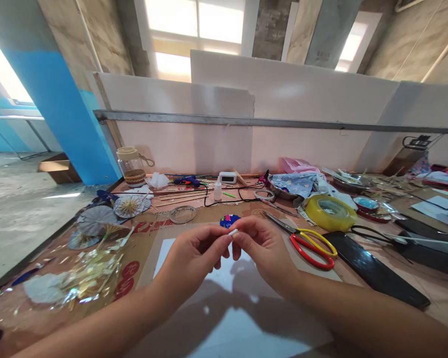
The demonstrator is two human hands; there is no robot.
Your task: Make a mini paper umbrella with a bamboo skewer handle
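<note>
Between the fingertips of both hands is a small white piece (233, 232), perhaps rolled paper; its exact kind is too small to make out. My left hand (199, 248) pinches it from the left, and my right hand (259, 243) pinches it from the right. Both hands hover over a white sheet (224, 328) on the table. Just behind the fingertips shows a round blue patterned piece (229, 220), partly hidden by the hands. Scissors (302, 238) with one yellow and one red handle lie to the right of my right hand.
A roll of yellowish tape (330, 213) and a black phone (377, 268) lie at right. Small paper fans (132, 204) and clear plastic scraps (85, 273) are on the left. Behind stand a white dropper bottle (217, 190), a glue gun (186, 182) and a jar (131, 166).
</note>
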